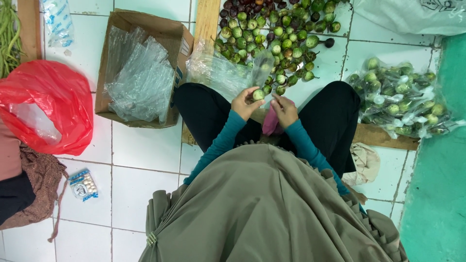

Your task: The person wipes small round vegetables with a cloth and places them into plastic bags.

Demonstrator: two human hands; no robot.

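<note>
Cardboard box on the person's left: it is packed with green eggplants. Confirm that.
Not so. In the head view the cardboard box on the person's left holds clear plastic bags, not eggplants. The green eggplants lie heaped on the floor ahead.

A single head-worn camera looks steeply down — close over the lap, facing the tiled floor (141, 155) ahead.

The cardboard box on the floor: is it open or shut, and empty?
Open, not empty. The cardboard box has its top uncovered, and clear plastic bags fill its inside.
</note>
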